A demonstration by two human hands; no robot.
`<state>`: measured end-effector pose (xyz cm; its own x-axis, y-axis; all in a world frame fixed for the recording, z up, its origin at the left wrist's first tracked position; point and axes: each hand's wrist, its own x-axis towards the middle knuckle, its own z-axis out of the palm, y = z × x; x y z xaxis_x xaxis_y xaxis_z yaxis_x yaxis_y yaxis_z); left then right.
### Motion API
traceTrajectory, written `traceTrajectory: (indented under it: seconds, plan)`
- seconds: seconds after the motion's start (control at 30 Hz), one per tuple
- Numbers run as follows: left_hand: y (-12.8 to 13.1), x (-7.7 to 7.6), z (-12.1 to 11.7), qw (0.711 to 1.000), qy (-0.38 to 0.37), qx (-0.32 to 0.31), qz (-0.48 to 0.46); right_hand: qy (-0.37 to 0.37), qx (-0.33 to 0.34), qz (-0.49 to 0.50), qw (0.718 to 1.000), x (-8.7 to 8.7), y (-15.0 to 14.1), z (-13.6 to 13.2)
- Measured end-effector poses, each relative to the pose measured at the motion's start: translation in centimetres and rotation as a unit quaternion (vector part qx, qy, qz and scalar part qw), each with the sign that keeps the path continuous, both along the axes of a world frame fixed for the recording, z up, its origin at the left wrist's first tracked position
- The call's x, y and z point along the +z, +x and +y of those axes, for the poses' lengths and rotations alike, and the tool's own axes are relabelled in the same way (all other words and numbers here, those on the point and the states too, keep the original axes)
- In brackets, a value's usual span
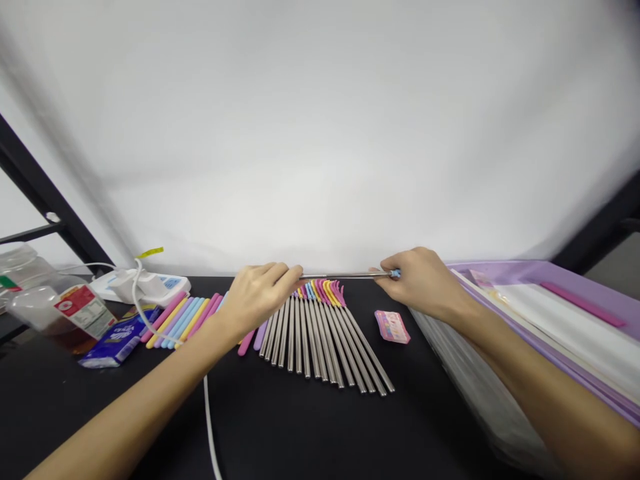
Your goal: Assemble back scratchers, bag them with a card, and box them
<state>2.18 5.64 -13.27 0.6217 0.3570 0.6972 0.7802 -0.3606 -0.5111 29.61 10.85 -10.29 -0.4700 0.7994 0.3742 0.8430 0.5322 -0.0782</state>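
Observation:
Between my two hands a thin metal telescopic back scratcher (340, 275) is held level, with a bit of its light-blue end showing at the right. My left hand (265, 290) is closed round its left part. My right hand (417, 280) grips the right part near the blue end. Below lies a fan of several metal tubes (320, 340) with pink, yellow, blue and purple claw-like tips (323, 290) at the far side. Left of them, partly behind my left arm, is a row of coloured handles (183, 320) in pink, yellow, blue and purple.
A pink printed packet (393, 327) lies on the black table (300, 433). At right stands a purple-rimmed bin (500, 267) with plastic sleeves. At left are a power strip (165, 287), a white cable (207, 413), a blue packet (120, 340) and a labelled bottle (40, 307).

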Motion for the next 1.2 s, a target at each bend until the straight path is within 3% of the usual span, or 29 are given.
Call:
traceTrajectory:
  seconds: [0.1, 0.17, 0.3, 0.37, 0.4, 0.43, 0.5, 0.57, 0.6, 0.67, 0.73, 0.83, 0.9, 1.0, 1.03, 1.1, 1.2]
  plan:
    - [1.9, 0.0, -0.7, 0.999, -0.051, -0.006, -0.012, -0.009, 0.015, -0.015, 1.0, 0.4, -1.4, -1.2]
    - [3.1, 0.2, -1.0, 0.989, -0.132, -0.033, -0.049, 0.029, 0.027, -0.035, 0.999, 0.4, -2.2, -2.0]
    - [4.4, 1.3, -1.5, 0.914, -0.366, -0.108, -0.136, 0.134, 0.095, -0.064, 0.984, -0.4, -2.9, -2.5]
    - [4.1, 1.8, -1.6, 0.879, -0.432, -0.125, -0.155, 0.122, 0.132, -0.068, 0.981, -0.5, -2.7, -2.4]
    - [3.8, 1.9, -1.6, 0.876, -0.437, -0.128, -0.158, 0.088, 0.141, -0.06, 0.984, -0.4, -2.6, -2.3]
    - [3.4, 1.9, -1.5, 0.886, -0.418, -0.128, -0.156, 0.034, 0.145, -0.041, 0.988, -0.2, -2.3, -2.2]
    - [2.5, 1.8, -1.1, 0.935, -0.312, -0.118, -0.119, -0.126, 0.148, 0.021, 0.981, 0.3, -1.8, -2.0]
    - [1.6, 1.5, -0.6, 0.981, -0.153, -0.109, -0.054, -0.308, 0.158, 0.088, 0.934, 0.9, -1.1, -1.7]
    - [1.2, 1.4, -0.3, 0.99, -0.081, -0.109, -0.025, -0.38, 0.162, 0.117, 0.903, 1.1, -0.7, -1.6]
    - [0.7, 1.2, 0.2, 0.993, -0.004, -0.116, 0.002, -0.448, 0.168, 0.152, 0.865, 1.5, -0.1, -1.4]
    - [0.3, 1.2, 0.6, 0.994, -0.022, -0.11, -0.008, -0.395, 0.176, 0.161, 0.887, 1.7, 0.6, -1.1]
    - [-0.4, 1.5, 0.9, 0.977, -0.19, -0.086, -0.053, -0.194, 0.177, 0.124, 0.957, 1.7, 1.6, -0.5]
    - [-1.1, 2.1, 0.9, 0.93, -0.348, -0.071, -0.099, -0.106, 0.172, 0.1, 0.974, 1.7, 2.5, 0.0]
    - [-2.2, 3.0, 0.8, 0.839, -0.514, -0.05, -0.172, -0.084, 0.193, 0.096, 0.973, 1.8, 3.6, 0.7]
    - [-2.5, 3.3, 0.8, 0.82, -0.538, -0.045, -0.19, -0.087, 0.2, 0.094, 0.972, 1.8, 3.8, 1.0]
    - [-2.9, 3.5, 0.9, 0.808, -0.547, -0.045, -0.215, -0.085, 0.2, 0.084, 0.972, 1.7, 4.0, 1.3]
    - [-3.1, 3.4, 1.2, 0.832, -0.506, -0.05, -0.223, -0.102, 0.186, 0.081, 0.974, 1.4, 4.0, 1.6]
